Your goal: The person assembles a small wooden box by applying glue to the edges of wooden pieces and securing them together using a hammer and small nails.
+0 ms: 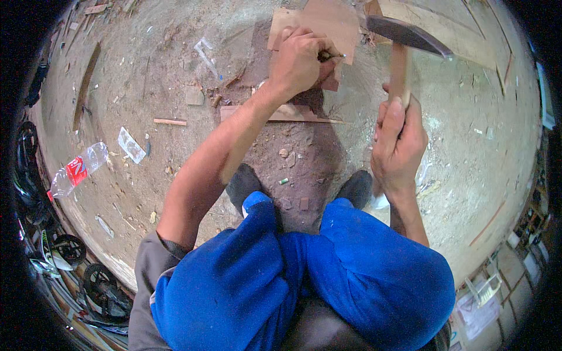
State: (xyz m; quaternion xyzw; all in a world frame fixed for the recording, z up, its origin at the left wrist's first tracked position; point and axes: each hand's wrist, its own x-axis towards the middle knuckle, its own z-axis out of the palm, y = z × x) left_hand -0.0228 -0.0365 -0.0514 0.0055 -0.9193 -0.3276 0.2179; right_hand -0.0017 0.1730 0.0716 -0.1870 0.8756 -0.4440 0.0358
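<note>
My left hand (301, 58) is pinched on a small nail (335, 57), holding it against a flat piece of thin brown board (333, 23) lying on the dirt ground. My right hand (398, 140) grips the wooden handle of a hammer (404, 44); its dark metal head is raised above and to the right of the nail. A narrow wooden strip (293, 114) lies on the ground under my left forearm. My knees in blue trousers (304, 275) fill the lower middle, with both dark shoes (243, 184) on the ground.
A plastic bottle with a red label (76, 169) lies at the left. A clear wrapper (132, 145), a thin wooden stick (170, 121) and scraps litter the dirt. More boards (445, 29) lie at the upper right. Dark wheels (99, 284) are at the lower left.
</note>
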